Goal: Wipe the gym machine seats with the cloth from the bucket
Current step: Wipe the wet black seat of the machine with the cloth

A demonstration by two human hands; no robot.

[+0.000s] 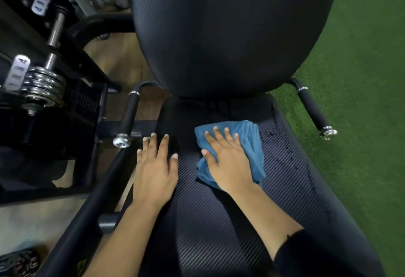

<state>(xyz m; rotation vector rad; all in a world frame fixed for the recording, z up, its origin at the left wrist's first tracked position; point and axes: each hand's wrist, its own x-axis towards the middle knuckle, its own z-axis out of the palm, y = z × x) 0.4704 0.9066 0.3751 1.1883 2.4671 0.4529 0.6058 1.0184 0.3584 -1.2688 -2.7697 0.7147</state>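
The blue cloth (245,145) lies bunched on the black ribbed seat pad (219,222) just right of the frame's centre, pinned under the right hand (228,160), whose fingers are straight and spread, pressing flat on the fabric without curling round it. The left hand (154,173) rests flat and open on the left edge of the same pad, holding nothing. The cloth looks soft, limp and light, and probably damp, since water droplets (278,143) bead on the pad just right of it. It should slide easily under a flat palm, and it is best controlled from the top of the bunch, where the folds give bulk, so loose corners do not trail. The pad itself looks firm and textured, likely slick where wet. The padded backrest (230,31) fills the upper centre and overhangs the rear of the seat, so the crease beneath it will be awkward to reach. Side handles stand to each side, the left handle (129,114) close to the left hand, the right handle (313,110) over the green turf (361,79). A weight-plate sleeve (41,85) sits at the left.
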